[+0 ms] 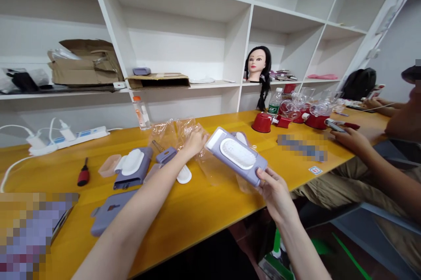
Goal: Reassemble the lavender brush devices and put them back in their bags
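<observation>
My right hand [275, 192] grips the lower end of a lavender plastic case [250, 177] with a white oval panel, thumb on top; the case tilts above the table. My left hand [194, 142] is closed on a crinkled clear plastic bag [184, 127], its fingertips partly hidden. Below my left forearm lie a second lavender case [144, 170] with a white oval panel, a flat lavender part [101, 223] and a white oval piece [184, 175]. A smaller lavender piece [166, 154] rests beside my left wrist.
A screwdriver [83, 175], a power strip [82, 136] and a bottle [141, 114] stand or lie to the left. Red devices with clear cups [315, 118] sit at the right, near another person's hand [353, 137]. Shelves hold a mannequin head [256, 63] and cardboard [85, 67].
</observation>
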A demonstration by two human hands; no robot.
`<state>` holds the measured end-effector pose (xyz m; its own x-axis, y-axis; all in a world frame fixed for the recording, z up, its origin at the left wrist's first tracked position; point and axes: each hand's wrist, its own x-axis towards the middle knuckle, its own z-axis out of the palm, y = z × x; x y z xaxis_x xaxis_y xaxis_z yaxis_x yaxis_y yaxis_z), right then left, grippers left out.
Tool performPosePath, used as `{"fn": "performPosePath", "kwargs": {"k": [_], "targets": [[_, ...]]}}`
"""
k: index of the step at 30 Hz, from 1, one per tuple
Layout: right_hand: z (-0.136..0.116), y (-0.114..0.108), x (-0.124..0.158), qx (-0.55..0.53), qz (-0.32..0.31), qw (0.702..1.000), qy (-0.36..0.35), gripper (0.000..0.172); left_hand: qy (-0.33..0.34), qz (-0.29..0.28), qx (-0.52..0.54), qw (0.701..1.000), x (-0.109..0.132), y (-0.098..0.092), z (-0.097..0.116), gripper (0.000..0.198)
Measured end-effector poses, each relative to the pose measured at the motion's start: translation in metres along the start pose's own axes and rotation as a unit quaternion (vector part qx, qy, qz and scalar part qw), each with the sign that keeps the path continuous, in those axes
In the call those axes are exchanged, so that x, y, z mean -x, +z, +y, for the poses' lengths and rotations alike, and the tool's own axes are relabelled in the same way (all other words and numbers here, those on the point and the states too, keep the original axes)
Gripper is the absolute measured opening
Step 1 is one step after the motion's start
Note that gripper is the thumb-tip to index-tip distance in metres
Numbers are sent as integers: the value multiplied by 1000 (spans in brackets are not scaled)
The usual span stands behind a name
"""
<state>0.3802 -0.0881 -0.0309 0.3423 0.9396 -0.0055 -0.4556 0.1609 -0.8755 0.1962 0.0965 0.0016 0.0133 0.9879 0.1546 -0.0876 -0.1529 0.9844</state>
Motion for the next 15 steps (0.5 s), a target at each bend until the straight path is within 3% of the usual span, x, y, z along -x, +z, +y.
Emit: {"fn": "performPosePath", "kwargs": {"k": [2,6,7,8,9,11,15], "targets": [[1,3,1,3,-9,1000,-5,27,-12,-36,-6,999,10,-6,16,10],[8,20,3,35,-44,998,-8,32,-70,-129,-24,989,52,-32,36,45],[11,26,3,45,-61,997,-8,32,-43,-131,-48,989,64,-42,38,45],[15,34,3,53,-81,995,-8,32,19,-121,-89,988,75,-52,39,38],[19,43,2,58,-104,993,-7,31,96,-75,-135,983,85,-64,39,32],[27,64,-2,69,-161,985,3,29,168,6,-194,966,100,-86,38,30],[39,106,-19,140,-306,939,68,28,180,112,-249,945,110,-127,34,33]]}}
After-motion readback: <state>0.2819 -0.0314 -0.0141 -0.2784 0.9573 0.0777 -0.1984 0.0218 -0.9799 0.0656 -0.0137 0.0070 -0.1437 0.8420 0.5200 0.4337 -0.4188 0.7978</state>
